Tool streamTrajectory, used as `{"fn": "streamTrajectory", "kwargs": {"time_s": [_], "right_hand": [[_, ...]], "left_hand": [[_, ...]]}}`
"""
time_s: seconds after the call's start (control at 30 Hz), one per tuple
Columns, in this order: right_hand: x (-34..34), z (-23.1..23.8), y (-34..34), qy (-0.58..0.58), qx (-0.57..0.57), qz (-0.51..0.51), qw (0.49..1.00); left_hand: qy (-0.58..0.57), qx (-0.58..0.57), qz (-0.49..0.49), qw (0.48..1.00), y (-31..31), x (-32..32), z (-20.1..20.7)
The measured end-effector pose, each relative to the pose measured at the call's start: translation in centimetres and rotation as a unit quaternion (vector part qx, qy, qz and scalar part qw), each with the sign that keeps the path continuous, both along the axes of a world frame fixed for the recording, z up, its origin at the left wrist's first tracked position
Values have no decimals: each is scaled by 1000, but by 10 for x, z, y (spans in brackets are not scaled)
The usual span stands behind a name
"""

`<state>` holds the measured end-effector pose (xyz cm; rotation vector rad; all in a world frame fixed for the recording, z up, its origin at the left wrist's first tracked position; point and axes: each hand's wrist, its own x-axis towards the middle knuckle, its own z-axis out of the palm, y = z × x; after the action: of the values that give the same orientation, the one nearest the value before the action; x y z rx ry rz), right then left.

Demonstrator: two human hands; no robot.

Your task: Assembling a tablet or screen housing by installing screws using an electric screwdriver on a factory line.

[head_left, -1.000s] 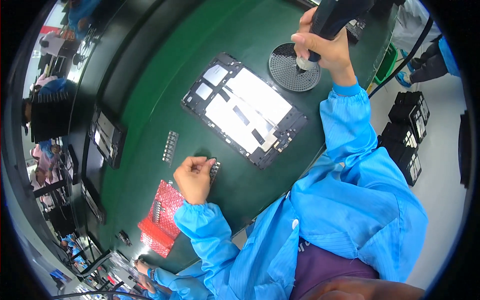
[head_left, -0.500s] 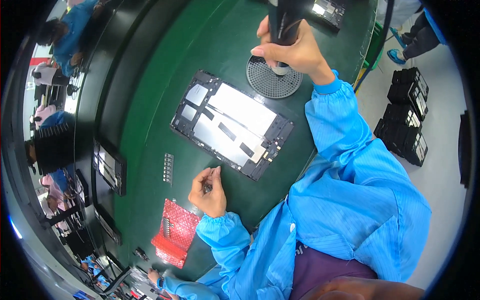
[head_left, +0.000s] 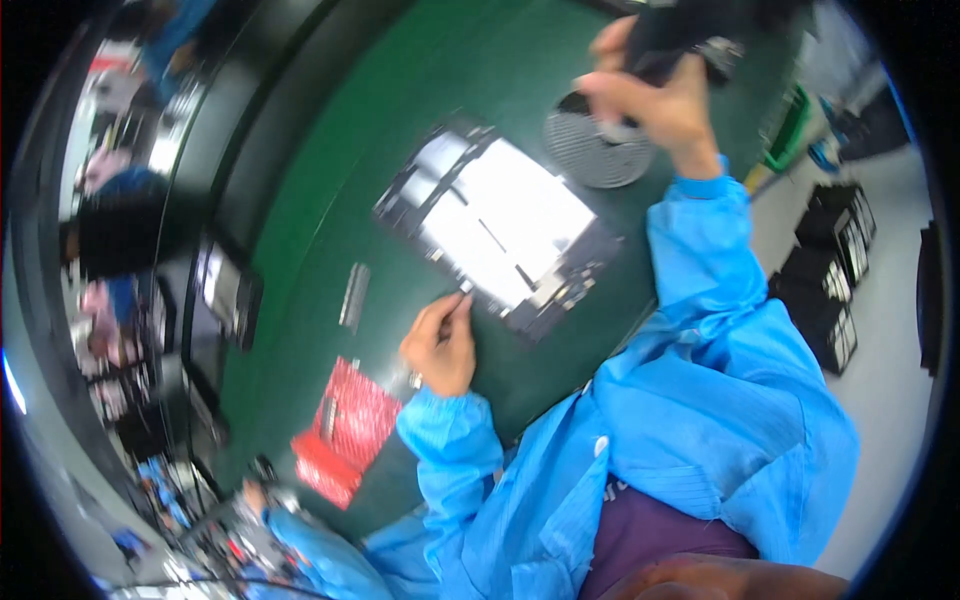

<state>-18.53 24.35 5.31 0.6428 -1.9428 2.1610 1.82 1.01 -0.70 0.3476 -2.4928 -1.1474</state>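
A flat tablet-like device (head_left: 500, 225) lies opened on the green table, its silver inside and black edges facing up. Against its lower left edge, my left hand (head_left: 442, 345) pinches with thumb and forefinger; what it holds is too small to make out. My right hand (head_left: 655, 100), blurred, is wrapped round a black electric screwdriver (head_left: 665, 40). The tool's pale nose points down over a round grey perforated screw tray (head_left: 605, 150), just beyond the device's right end.
A narrow strip of small parts (head_left: 353, 296) lies left of the device. Nearer me is a red bubble-wrap sheet (head_left: 350, 425) with another strip on it. Black devices stand along the left rail (head_left: 228, 290). Stacked black units (head_left: 825, 260) are on the floor at right. Another person's hand (head_left: 255, 497) shows lower left.
My left hand has moved up to the device's edge. My right hand and the screwdriver have shifted right, still by the tray. The whole view has tilted and blurred.
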Motion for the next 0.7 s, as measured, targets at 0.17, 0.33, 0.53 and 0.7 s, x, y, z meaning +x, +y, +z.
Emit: {"fn": "streamTrajectory", "kwargs": {"time_s": [0.17, 0.33, 0.53, 0.7], "right_hand": [[25, 45, -44, -58, -143, 82, 985], [29, 35, -136, -74, -84, 281, 953], [29, 12, -172, -14, 22, 307, 951], [30, 10, -177, -13, 44, 308, 950]], "left_hand": [[32, 23, -30, 999, 10, -14, -8], [64, -8, 28, 998, -15, -6, -12], [98, 34, 97, 990, -21, -9, -10], [89, 40, 84, 992, -19, -8, -7]]}}
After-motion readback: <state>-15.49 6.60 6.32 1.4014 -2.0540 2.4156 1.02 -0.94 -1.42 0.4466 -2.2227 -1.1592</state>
